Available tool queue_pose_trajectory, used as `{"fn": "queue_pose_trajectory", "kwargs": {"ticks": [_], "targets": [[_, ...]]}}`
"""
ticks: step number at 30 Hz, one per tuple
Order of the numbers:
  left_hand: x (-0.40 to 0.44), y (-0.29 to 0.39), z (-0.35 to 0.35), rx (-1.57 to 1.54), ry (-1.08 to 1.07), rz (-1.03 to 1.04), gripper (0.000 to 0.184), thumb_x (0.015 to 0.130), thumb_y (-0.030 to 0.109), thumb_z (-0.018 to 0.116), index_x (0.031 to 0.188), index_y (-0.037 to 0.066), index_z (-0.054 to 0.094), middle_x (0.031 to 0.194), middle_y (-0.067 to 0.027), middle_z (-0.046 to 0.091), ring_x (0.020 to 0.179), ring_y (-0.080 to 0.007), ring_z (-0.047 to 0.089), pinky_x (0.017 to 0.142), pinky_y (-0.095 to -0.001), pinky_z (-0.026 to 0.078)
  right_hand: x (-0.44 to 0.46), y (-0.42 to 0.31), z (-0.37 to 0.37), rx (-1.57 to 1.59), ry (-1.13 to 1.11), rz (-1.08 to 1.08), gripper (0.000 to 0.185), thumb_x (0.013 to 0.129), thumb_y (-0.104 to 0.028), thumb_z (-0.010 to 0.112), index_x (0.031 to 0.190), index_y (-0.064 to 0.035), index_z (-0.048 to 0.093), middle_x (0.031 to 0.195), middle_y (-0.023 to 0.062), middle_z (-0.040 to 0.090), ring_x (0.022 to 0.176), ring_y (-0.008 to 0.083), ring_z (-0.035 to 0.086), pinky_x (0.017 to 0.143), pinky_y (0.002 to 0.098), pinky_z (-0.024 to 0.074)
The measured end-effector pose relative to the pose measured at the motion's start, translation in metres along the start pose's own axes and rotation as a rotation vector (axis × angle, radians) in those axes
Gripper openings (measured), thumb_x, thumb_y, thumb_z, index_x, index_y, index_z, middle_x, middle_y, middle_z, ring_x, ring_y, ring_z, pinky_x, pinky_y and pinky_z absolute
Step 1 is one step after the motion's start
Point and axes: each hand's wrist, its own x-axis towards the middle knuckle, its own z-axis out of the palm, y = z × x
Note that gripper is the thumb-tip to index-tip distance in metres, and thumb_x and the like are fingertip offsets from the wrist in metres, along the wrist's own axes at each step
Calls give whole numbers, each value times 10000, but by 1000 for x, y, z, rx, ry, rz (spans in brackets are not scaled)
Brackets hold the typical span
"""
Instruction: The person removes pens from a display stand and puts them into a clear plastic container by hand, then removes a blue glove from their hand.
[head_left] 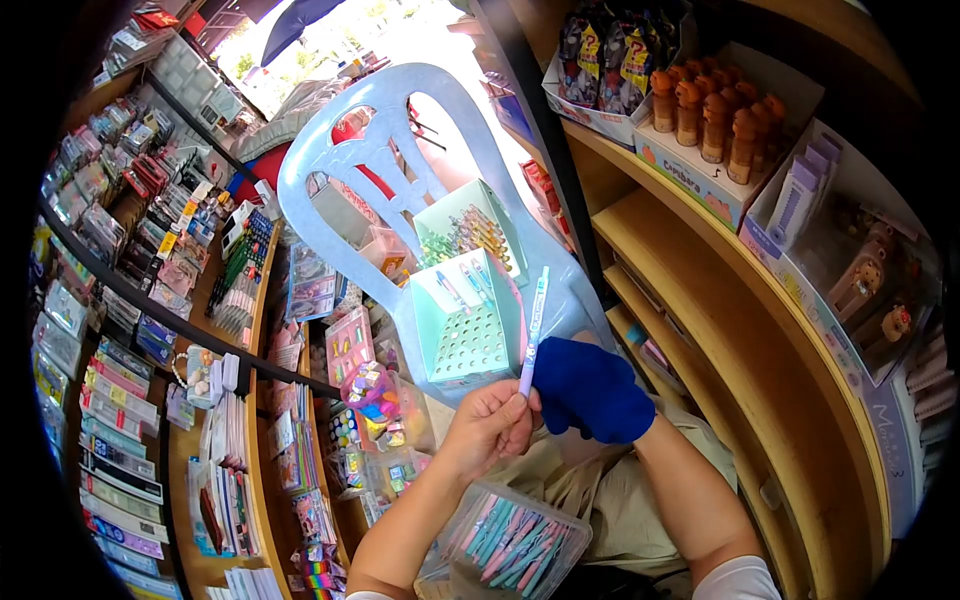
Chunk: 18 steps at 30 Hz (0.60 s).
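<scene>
My left hand (497,421) is bare and pinches the lower end of a slim pen (534,335) with a light blue and lilac pattern. The pen points up and away from me. A dark blue fabric glove or mitt (594,390) covers my right hand, which looks rounded and closed beside the pen; its fingertips are hidden. Just beyond stands a mint display box (470,345) with round holes and a few pens in its far rows. Behind it, another mint box (465,215) is packed with pens. Below my hands, a clear plastic box (520,545) holds pink and teal pens.
Both display boxes stand on a light blue plastic chair (345,165). Wooden shelves (700,290) curve along the right, with capybara-figure goods (714,125) in a box on top. Stationery racks (160,280) fill the left. A pink basket (370,390) sits beside the chair.
</scene>
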Motion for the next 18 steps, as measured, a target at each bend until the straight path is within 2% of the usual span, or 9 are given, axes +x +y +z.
{"fn": "queue_pose_trajectory", "kwargs": {"ticks": [2,4,6,8,11,18], "targets": [[0,0,0,3,-5,13,177,876,191,467,882,19,508,516,-23,438,391,-78,332,370,-195,253,2,13,11,32,69,-27,151,658,-60,554,803,-68,509,782,109,513,721,258,537,588,334,428],[0,-1,1,120,76,19,153,875,169,468,872,23,514,517,-21,446,380,-74,331,365,-196,253,1,27,27,-15,193,-114,233,601,-52,601,817,-69,516,808,115,515,763,280,541,606,357,434],[1,-2,6,254,170,28,127,869,146,473,861,31,526,507,-17,443,376,-73,336,360,-194,247,-3,35,40,-140,373,-260,241,607,-50,596,835,-67,517,825,117,514,775,290,538,612,367,434],[3,-1,14,406,277,43,100,857,122,485,849,44,545,487,-12,431,380,-75,346,357,-190,238,0,36,40,-140,297,-248,255,608,-48,592,851,-69,520,838,116,512,783,290,536,618,368,434],[3,-4,9,397,264,42,113,855,135,490,855,36,545,502,-13,441,392,-78,358,364,-187,241,-1,31,34,-155,283,-280,274,607,-44,585,872,-75,522,830,112,513,774,286,534,623,365,434],[1,-1,-7,-38,-10,-57,204,885,211,442,872,19,510,527,-21,433,421,-79,348,384,-200,257,1,24,22,185,140,-167,163,581,-48,606,727,-84,542,768,79,522,721,247,538,586,321,434]]}}
